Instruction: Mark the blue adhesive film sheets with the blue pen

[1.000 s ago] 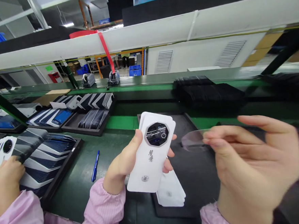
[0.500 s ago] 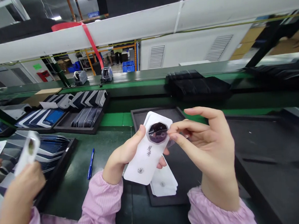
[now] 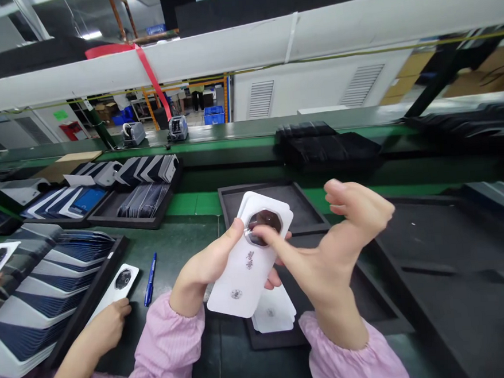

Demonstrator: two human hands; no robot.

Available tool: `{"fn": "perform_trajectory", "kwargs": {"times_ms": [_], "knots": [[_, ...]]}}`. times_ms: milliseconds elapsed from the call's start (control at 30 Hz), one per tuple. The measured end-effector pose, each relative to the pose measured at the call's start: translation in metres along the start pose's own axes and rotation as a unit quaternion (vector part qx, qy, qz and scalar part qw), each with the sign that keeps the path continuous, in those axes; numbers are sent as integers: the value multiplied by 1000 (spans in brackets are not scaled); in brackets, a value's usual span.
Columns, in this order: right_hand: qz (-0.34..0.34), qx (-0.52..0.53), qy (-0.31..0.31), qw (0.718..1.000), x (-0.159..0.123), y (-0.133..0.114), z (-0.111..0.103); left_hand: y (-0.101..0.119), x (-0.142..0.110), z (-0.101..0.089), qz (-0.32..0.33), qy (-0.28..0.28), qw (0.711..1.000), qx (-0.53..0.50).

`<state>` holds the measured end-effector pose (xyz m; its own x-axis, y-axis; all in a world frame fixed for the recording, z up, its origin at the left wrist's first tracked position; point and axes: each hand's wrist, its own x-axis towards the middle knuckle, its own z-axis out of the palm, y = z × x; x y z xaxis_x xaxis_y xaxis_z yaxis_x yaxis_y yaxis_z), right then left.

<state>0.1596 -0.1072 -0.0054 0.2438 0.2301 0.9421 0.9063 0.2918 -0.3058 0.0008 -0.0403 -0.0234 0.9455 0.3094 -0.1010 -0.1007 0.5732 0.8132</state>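
My left hand (image 3: 209, 255) is closed around a white phone back panel (image 3: 236, 276), thumb on its left edge and fingertips showing past the right. The panel is tilted, with a dark glossy octagonal camera window (image 3: 269, 219), dark lettering and a small round mark. A second white edge shows behind its top. The thumb of my right hand (image 3: 329, 252) lies on the window; the other fingers are lifted away, loosely bent, with nothing seen in them. Below, more white panels (image 3: 278, 311) lie stacked on a black tray (image 3: 271, 340).
At left, a co-worker's hand (image 3: 106, 326) holds a white panel (image 3: 122, 281) beside a blue pen (image 3: 151, 279). Black trays of fanned panels (image 3: 63, 277) stand there. A large black tray (image 3: 462, 301) is at right. Tape dispensers (image 3: 177, 128) sit on the back shelf.
My right hand has gone from pinching at the window's right edge to laying its thumb on the window, fingers lifted. The co-worker's hand and panel have moved right, towards the pen.
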Motion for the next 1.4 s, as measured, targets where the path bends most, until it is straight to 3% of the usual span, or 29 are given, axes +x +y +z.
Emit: {"fn": "perform_trajectory", "kwargs": {"times_ms": [67, 133, 167, 233, 300, 333, 400, 467, 533, 600, 667, 767, 900, 967, 1033, 1100, 1233, 1400], "knots": [[73, 1, 42, 996, 0, 4, 1, 1, -2, 3, 17, 4, 1000, -24], [149, 84, 39, 985, 0, 9, 1, 3, -3, 7, 48, 16, 998, -40], [183, 153, 0, 971, 0, 11, 0, 4, -3, 10, 65, 30, 997, -35], [250, 283, -131, 917, -1, 12, -1, 8, -3, 15, 106, 87, 990, 23], [299, 330, -236, 864, -3, 8, 1, 10, -2, 18, 159, 166, 967, 107], [314, 324, -254, 856, -5, 4, 3, 10, -1, 17, 181, 194, 954, 138], [323, 297, -209, 874, -5, -3, 7, 12, 0, 14, 206, 208, 943, 159], [323, 280, -86, 900, -3, -5, 9, 14, -1, 9, 219, 186, 948, 139], [340, 277, 46, 898, 2, 1, 7, 19, -5, 6, 226, 167, 954, 107], [366, 276, 125, 880, 8, 12, 3, 25, -12, 6, 221, 153, 960, 73], [393, 272, 117, 871, 11, 23, 0, 29, -17, 7, 210, 147, 965, 47], [412, 266, 24, 871, 4, 27, 4, 27, -16, 9, 187, 139, 972, 45], [349, 284, -72, 890, -15, 9, 18, 16, 0, 13, 128, 122, 979, 103], [255, 253, -82, 930, -21, 1, 23, 11, 5, 16, 135, 134, 971, 145], [134, 159, -47, 977, -19, -2, 23, 9, 7, 18, 143, 145, 964, 173], [25, 44, -32, 998, -13, -2, 18, 10, 4, 19, 138, 161, 951, 223], [-105, -29, -114, 987, 3, 1, 0, 17, -2, 20, 98, 190, 889, 405], [-136, 34, -170, 975, 11, 6, -14, 19, -3, 23, 63, 184, 815, 546]]}}
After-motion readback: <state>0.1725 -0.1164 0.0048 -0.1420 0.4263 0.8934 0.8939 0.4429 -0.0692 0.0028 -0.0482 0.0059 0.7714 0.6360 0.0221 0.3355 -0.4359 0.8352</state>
